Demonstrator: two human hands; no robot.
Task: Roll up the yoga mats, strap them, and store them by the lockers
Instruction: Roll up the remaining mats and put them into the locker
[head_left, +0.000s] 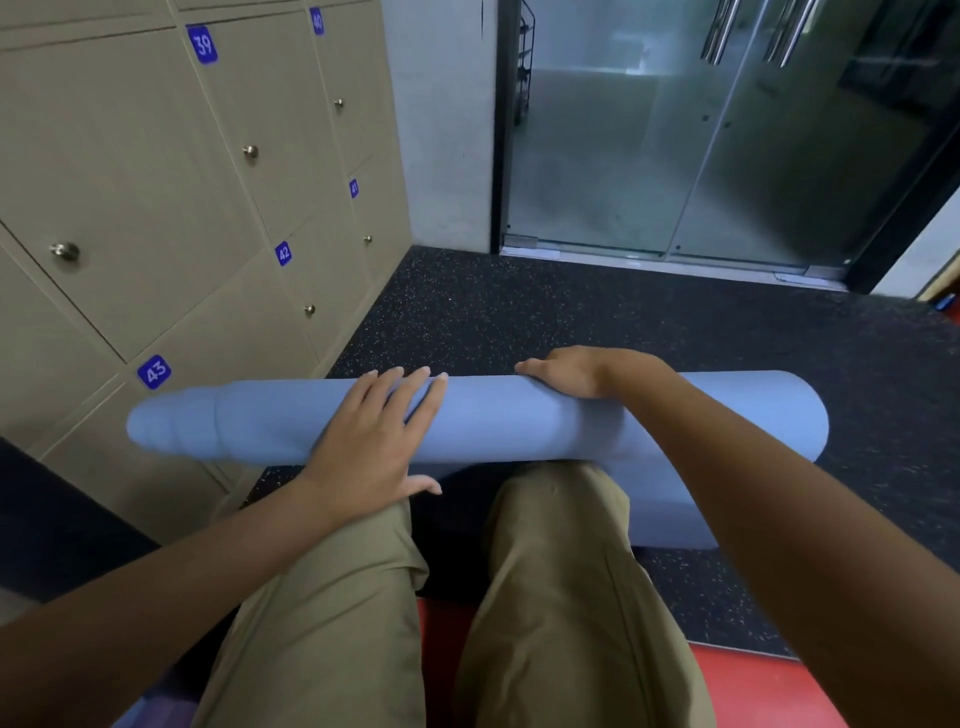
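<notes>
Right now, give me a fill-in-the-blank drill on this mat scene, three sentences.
1. Both hands, left hand and right hand, rest on a rolled mat coloured ____.
2. The locker nearest the roll's left end bears number ____.
3. No ____ is fastened around the roll yet.

Missing words: blue; 43; strap

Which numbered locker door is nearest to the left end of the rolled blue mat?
Locker 43, directly above the mat's left end; 39, 40, 41 and 42 sit higher.
</notes>
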